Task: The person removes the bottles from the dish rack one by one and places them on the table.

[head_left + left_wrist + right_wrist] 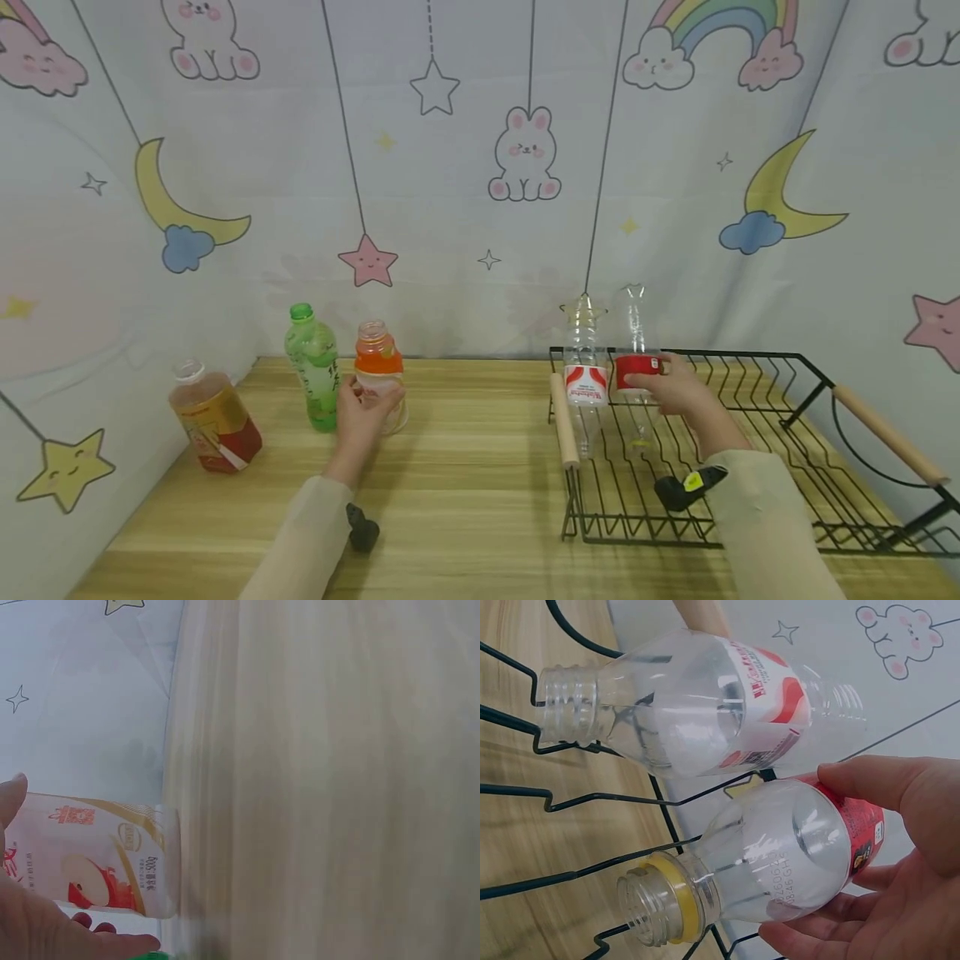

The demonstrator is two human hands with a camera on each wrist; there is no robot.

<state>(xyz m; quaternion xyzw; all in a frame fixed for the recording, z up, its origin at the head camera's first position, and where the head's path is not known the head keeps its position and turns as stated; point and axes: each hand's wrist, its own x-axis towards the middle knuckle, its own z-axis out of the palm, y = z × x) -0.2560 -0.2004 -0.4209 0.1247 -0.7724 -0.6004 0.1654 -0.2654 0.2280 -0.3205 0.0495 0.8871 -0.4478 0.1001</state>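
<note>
My left hand (365, 417) is around a clear plastic bottle with an orange upper label (378, 358), thumb on one side and fingers on the other. In the left wrist view that bottle (112, 855) shows an apple picture, its base at the wooden tabletop. My right hand (675, 385) grips a clear bottle with a red label (636, 367), mouth down over the black wire rack (757, 408). The right wrist view shows its yellow neck ring (679, 896) close to the wires. Beside it, another clear bottle with a red-and-white label (587, 383) stands upside down in the rack.
A green bottle (311, 358) stands just left of my left hand. Farther left is a bottle with a yellow and red label (213, 421). The rack has wooden handles (564, 421) on both sides. A patterned curtain (465, 225) hangs behind the table (465, 483).
</note>
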